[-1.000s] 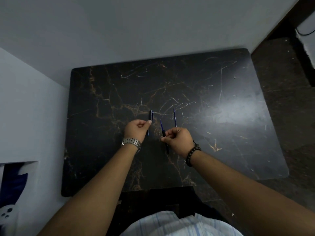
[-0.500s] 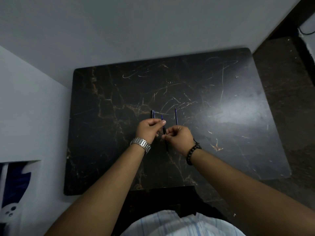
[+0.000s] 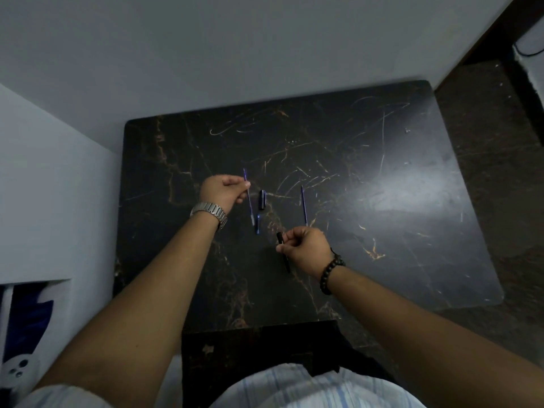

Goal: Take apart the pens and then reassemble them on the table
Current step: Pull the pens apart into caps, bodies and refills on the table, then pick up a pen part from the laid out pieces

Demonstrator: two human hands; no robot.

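Observation:
My left hand (image 3: 225,192) pinches a thin blue ink refill (image 3: 249,198) and holds it above the dark marble table (image 3: 382,231), its pale tip toward me. My right hand (image 3: 306,248) grips a black pen barrel (image 3: 283,251) that points toward me and sticks out on both sides of the fingers. Between the hands, on the table, lie a black pen cap (image 3: 262,199) and a short dark piece with a blue glint (image 3: 258,226). A second blue refill (image 3: 303,205) lies just beyond my right hand.
A light wall runs along the table's far and left edges. Dark floor shows to the right of the table. A blue and white object (image 3: 20,334) sits at the lower left. The table's near edge is close to my body.
The hands were together over the pen. My left hand has drawn the refill out and away to the left, while my right hand has pulled the barrel back toward me.

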